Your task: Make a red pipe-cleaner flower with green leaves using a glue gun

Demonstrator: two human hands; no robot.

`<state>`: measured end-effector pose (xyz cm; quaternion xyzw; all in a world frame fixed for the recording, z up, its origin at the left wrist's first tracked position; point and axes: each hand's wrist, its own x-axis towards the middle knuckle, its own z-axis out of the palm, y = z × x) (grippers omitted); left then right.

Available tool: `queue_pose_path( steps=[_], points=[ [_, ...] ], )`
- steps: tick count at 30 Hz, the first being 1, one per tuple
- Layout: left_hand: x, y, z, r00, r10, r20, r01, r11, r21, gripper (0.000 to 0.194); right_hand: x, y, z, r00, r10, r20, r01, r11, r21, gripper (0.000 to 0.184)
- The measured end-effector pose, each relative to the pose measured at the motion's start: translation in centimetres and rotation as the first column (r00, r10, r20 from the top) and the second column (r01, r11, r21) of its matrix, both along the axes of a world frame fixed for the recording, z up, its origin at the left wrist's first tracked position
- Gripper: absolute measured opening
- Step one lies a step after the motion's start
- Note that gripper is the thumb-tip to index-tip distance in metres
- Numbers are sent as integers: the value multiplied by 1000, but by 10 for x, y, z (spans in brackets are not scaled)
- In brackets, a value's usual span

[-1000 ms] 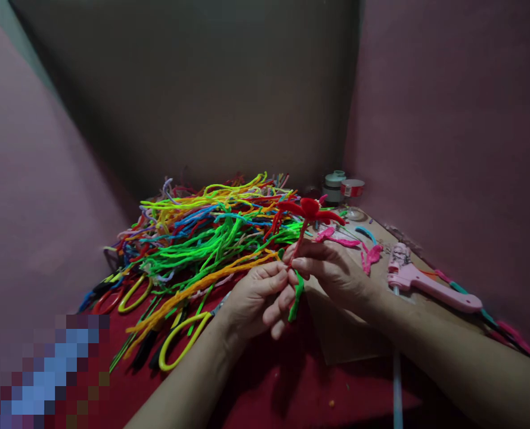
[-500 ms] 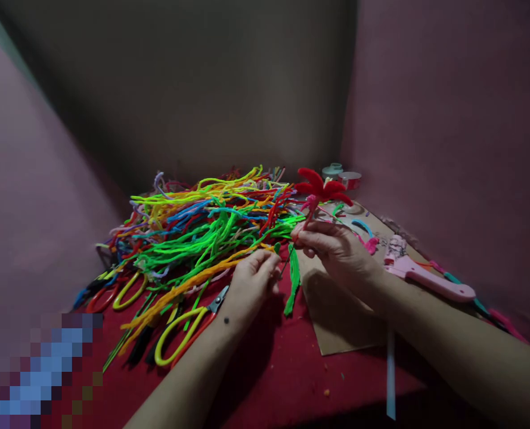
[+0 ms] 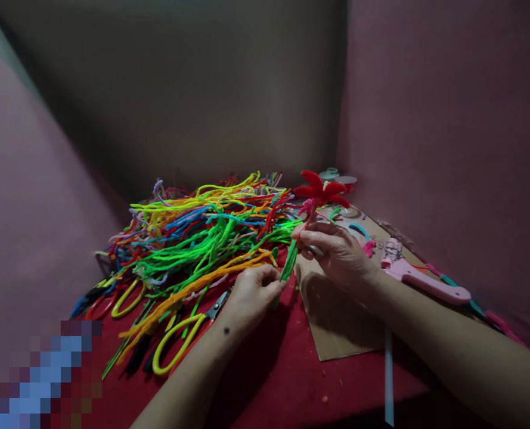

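A red pipe-cleaner flower [image 3: 321, 189] stands upright in the pinched fingers of my right hand [image 3: 334, 245], held by its short stem. Below that hand a strip of green pipe cleaners [image 3: 288, 266] slants down toward my left hand [image 3: 256, 293]. The left thumb and fingers are closed on the strip's lower end. Both hands are above the red cloth, with the right one over the edge of the cardboard. Right beside my left wrist lie yellow-and-red handled scissors [image 3: 179, 345], their blades partly covered by the hand.
A large heap of colourful pipe cleaners [image 3: 193, 238] spreads behind and left of my hands. On the right, a pink glue gun [image 3: 430, 283] with a glue stick [image 3: 389, 375] rests by the cardboard [image 3: 340, 333]. Small jars [image 3: 329, 174] stand at the back on the red cloth [image 3: 287, 369].
The green strip hung loose beside the dark thin stem between my hands; now my left fingers grip its lower end, and it lines up under the flower. The right hand keeps the flower.
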<state>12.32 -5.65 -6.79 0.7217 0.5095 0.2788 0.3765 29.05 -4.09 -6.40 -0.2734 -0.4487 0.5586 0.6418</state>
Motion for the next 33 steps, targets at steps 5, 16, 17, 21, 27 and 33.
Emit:
queue_pose_path(
  steps=[5,16,17,21,27,33],
  points=[
    [-5,0,13,930,149,335,-113,986,-123,18,-2,-4,-3,983,144,114,-151,987,55,5],
    [-9,-4,21,830,232,507,-229,971,-69,20,-7,-8,-10,947,145,287,-155,988,13,8],
    [-8,-4,20,846,219,486,-217,974,-62,19,-7,-8,-10,949,157,275,-170,985,24,9],
    [-7,-5,13,928,136,347,-154,988,24,12,-8,-9,-10,949,209,237,-230,971,65,11],
    [-13,-5,7,996,-87,33,66,905,420,12,-3,-6,-8,931,268,246,-277,961,-2,13],
    [-17,-4,2,964,-243,-109,264,815,516,19,-1,-5,-8,907,381,181,-385,923,-11,9]
  ],
)
